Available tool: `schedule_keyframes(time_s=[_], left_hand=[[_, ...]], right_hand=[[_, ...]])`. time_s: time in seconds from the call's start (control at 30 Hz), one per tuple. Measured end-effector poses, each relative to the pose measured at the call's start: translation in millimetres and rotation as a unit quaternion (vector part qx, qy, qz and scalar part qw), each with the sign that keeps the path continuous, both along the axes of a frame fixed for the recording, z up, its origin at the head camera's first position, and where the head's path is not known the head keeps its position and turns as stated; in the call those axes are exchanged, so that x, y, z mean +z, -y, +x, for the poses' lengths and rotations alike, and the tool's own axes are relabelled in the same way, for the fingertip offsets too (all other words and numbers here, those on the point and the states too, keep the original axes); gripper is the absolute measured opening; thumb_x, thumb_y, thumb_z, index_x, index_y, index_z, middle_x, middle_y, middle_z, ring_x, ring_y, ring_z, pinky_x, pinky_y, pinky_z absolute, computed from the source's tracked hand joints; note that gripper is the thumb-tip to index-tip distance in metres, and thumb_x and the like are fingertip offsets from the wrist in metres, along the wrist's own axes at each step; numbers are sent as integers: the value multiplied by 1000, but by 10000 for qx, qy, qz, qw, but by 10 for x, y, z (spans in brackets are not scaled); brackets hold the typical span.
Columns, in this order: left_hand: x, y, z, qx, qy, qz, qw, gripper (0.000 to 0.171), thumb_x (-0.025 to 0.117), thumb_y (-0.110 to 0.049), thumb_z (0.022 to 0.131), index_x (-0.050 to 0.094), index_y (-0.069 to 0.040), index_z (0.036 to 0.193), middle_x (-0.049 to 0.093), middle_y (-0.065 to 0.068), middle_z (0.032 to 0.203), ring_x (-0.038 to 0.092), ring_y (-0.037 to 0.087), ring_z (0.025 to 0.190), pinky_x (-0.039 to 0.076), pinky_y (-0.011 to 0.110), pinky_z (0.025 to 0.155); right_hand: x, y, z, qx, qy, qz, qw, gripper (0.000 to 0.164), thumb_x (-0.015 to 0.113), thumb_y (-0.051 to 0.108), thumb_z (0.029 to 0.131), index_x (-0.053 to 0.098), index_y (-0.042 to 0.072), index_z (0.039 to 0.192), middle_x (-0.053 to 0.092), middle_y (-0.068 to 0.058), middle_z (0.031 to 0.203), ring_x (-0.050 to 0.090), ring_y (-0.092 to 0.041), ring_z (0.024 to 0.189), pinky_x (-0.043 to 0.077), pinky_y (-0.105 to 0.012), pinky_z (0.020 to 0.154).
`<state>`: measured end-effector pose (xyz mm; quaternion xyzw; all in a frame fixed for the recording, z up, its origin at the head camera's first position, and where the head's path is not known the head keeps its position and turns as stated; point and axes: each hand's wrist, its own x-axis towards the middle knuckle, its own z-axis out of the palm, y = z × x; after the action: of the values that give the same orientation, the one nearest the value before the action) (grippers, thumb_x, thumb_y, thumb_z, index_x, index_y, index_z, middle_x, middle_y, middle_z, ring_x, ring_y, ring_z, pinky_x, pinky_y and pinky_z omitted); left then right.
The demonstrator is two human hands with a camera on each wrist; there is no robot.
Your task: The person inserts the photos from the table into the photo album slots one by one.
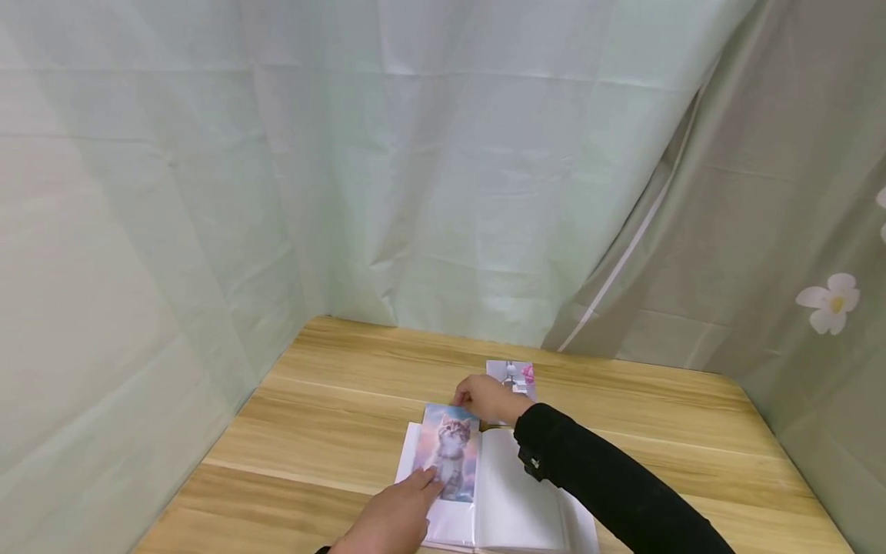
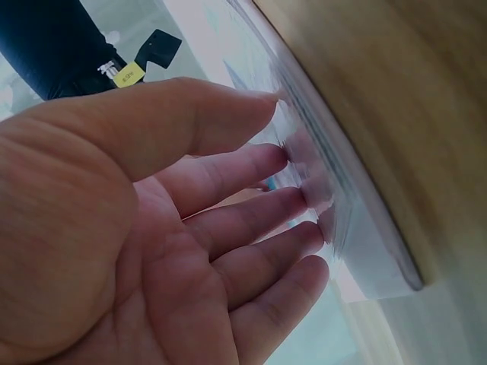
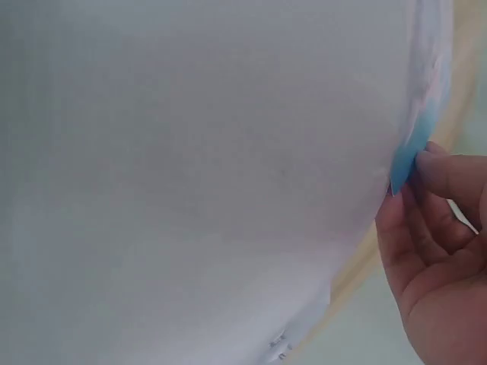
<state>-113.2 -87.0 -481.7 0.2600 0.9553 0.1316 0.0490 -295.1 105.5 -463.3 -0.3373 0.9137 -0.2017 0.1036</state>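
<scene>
An open photo album (image 1: 515, 508) with white pages lies near the front edge of a wooden table (image 1: 332, 400). A kitten photo (image 1: 448, 452) lies on its left page. My right hand (image 1: 484, 398) pinches the photo's far top corner (image 3: 403, 163), fingers curled on the edge. My left hand (image 1: 394, 519) presses straight fingertips (image 2: 300, 171) flat on the lower left of the photo and the album page (image 2: 335, 182). A black sleeve (image 1: 609, 485) covers the right forearm and hides part of the right page.
A second photo (image 1: 512, 375) with a pink detail lies on the table just beyond the right hand. Pale green curtains (image 1: 429, 177) close in the left and back sides; a grey flowered curtain (image 1: 796, 261) hangs at the right.
</scene>
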Motion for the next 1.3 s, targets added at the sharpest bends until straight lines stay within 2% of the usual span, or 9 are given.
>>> schedule_keyframes(time_s=[0.13, 0.27, 0.4, 0.57, 0.77, 1.0, 1.3], left_hand=[[6, -6, 4, -11, -39, -2, 10000, 45, 73, -12, 85, 65, -2, 128, 60, 14, 136, 58, 31, 124, 55, 43, 93], [13, -16, 4, 48, 45, -35, 10000, 48, 75, -19, 86, 64, -2, 130, 59, 14, 137, 57, 31, 126, 54, 44, 95], [16, -29, 6, 116, 129, -93, 9998, 54, 76, -28, 86, 63, -2, 131, 58, 14, 139, 56, 32, 127, 52, 46, 97], [1, -37, 11, 60, -61, -207, 9997, 56, 78, -32, 85, 64, -2, 130, 59, 14, 138, 57, 31, 126, 54, 44, 95], [-9, -41, 5, 41, -129, -187, 9997, 57, 79, -33, 84, 64, -2, 129, 59, 15, 137, 57, 32, 125, 53, 44, 96], [-14, -30, 8, 46, -38, -92, 9999, 57, 79, -32, 84, 64, -2, 130, 57, 16, 140, 56, 34, 126, 54, 45, 95], [-16, -32, -3, 43, 46, -87, 9999, 59, 78, -36, 85, 64, -1, 130, 56, 16, 141, 55, 35, 128, 52, 47, 96]], right_hand=[[-22, 43, -17, 101, -148, 114, 9998, 17, 65, -3, 93, 76, 9, 92, 72, -1, 91, 61, -12, 80, 53, -27, 75], [-30, 78, -11, 108, -200, 130, 9997, 17, 65, -2, 94, 77, 10, 93, 73, -1, 93, 65, -14, 86, 55, -28, 79], [-53, 99, -3, 74, -31, -55, 10000, 24, 61, -8, 93, 77, 10, 94, 73, -2, 95, 67, -16, 90, 55, -26, 79], [-81, 100, -8, -46, 203, -205, 9996, 31, 58, -13, 91, 77, 11, 93, 73, -1, 93, 66, -14, 87, 54, -23, 76], [-66, 95, -11, 77, 221, -367, 9991, 25, 63, -12, 90, 78, 8, 92, 74, -2, 92, 66, -15, 87, 56, -26, 80], [-53, 83, 31, 212, 547, -455, 9972, 24, 64, -11, 90, 78, 8, 94, 74, -1, 92, 66, -11, 86, 55, -23, 79], [-77, 88, 60, 391, 678, -507, 9956, 19, 67, -9, 89, 78, 6, 94, 74, -1, 90, 65, -9, 83, 53, -20, 77]])
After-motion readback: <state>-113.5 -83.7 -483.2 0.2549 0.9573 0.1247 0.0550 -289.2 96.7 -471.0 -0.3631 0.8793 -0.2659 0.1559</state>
